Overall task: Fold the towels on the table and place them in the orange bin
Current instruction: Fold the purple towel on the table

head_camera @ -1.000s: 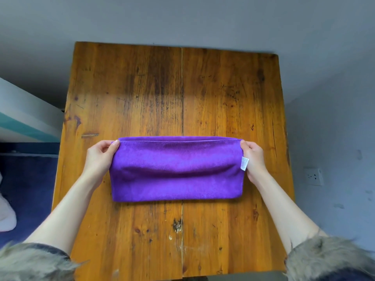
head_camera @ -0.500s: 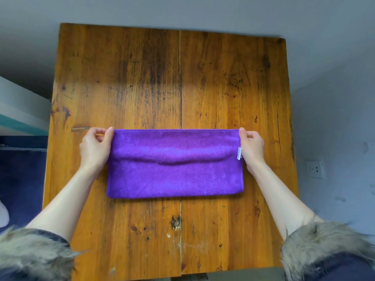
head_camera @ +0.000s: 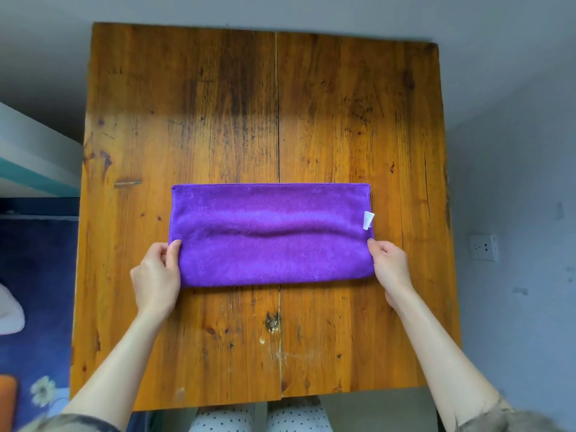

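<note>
Head view, nearest first: at 6 o'clock, polka-dot trousers show below the near edge of the wooden tabletop. Fur-trimmed sleeve cuffs sit at the bottom corners, and both bare forearms reach up across the wood. At 8 o'clock, low in the left corner, an orange object is cut off by the frame edge; whether it is the bin cannot be told. It sits on a blue floor covering with a flower print.

Toward the centre, the left hand grips the near-left end of the purple towel, thumb on top of the cloth and fingers curled at its edge. The right hand pinches the near-right end, fingers bent around the cloth edge. The towel lies flat on the tabletop as a long folded band running 9 to 3 o'clock, with a soft ridge along its middle. A white tag sticks out of its right end.

Farther off, at 3 o'clock, a wall socket sits on the grey wall.
</note>
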A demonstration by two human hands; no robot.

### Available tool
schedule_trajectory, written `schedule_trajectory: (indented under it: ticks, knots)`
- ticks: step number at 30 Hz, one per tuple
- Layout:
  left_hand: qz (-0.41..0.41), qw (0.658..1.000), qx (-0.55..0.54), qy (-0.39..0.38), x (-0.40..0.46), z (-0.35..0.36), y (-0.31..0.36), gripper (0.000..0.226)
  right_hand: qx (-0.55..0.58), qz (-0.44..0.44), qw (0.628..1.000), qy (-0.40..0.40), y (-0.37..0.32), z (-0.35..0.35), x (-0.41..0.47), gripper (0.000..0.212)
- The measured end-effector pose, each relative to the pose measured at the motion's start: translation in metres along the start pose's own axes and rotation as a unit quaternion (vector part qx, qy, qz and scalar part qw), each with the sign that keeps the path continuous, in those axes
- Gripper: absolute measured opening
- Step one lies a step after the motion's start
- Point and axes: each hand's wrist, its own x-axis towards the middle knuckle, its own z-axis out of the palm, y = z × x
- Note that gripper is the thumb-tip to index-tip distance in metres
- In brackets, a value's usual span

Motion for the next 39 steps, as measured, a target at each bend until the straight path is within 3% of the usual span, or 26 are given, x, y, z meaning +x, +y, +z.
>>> schedule_trajectory:
  ticks: [3, 5, 7, 9, 11, 13, 16, 20, 24, 28, 34, 39]
  knots:
    - [0.069, 0.993, 0.087, 0.025, -0.004, 0.002, -0.008, 0.027, 0.002, 0.006, 1.0, 0.015, 0.003, 0.001, 0.001, 0.024]
    - [0.077, 0.991, 0.109, 0.035, -0.004, 0.001, -0.008, 0.033, 0.003, -0.022, 0.997, 0.071, 0.002, 0.002, -0.006, 0.025]
    - [0.097, 0.985, 0.131, 0.061, -0.006, 0.002, -0.003, 0.038, -0.058, -0.122, 0.971, 0.197, 0.001, 0.004, -0.019, 0.025]
    - [0.187, 0.967, 0.155, 0.073, -0.014, 0.01, 0.011, 0.04, -0.118, -0.298, 0.911, 0.261, -0.007, 0.017, -0.035, 0.024]
    - [0.291, 0.94, 0.175, 0.033, -0.024, 0.029, 0.028, 0.043, -0.182, -0.448, 0.851, 0.204, -0.011, 0.049, -0.043, 0.028]
    - [0.353, 0.914, 0.197, -0.026, -0.03, 0.052, 0.045, 0.045, -0.261, -0.507, 0.813, 0.12, -0.013, 0.088, -0.046, 0.037]
    - [0.368, 0.896, 0.235, -0.078, -0.025, 0.071, 0.049, 0.053, -0.345, -0.489, 0.799, 0.065, -0.013, 0.12, -0.035, 0.048]
    - [0.366, 0.882, 0.284, -0.085, -0.005, 0.059, 0.026, 0.065, -0.425, -0.451, 0.782, 0.07, -0.001, 0.099, -0.006, 0.058]
    - [0.329, 0.892, 0.3, -0.078, 0.003, 0.04, 0.015, 0.065, -0.418, -0.369, 0.824, 0.104, 0.002, 0.069, -0.001, 0.061]
    - [0.377, 0.883, 0.271, -0.072, -0.009, 0.057, 0.042, 0.054, -0.397, -0.448, 0.794, 0.106, -0.018, 0.089, -0.01, 0.053]
    - [0.394, 0.871, 0.284, -0.07, -0.014, 0.078, 0.05, 0.052, -0.444, -0.452, 0.769, 0.085, -0.012, 0.096, 0.005, 0.055]
    - [0.329, 0.887, 0.313, -0.079, -0.002, 0.048, 0.016, 0.057, -0.431, -0.375, 0.815, 0.093, -0.002, 0.066, 0.013, 0.061]
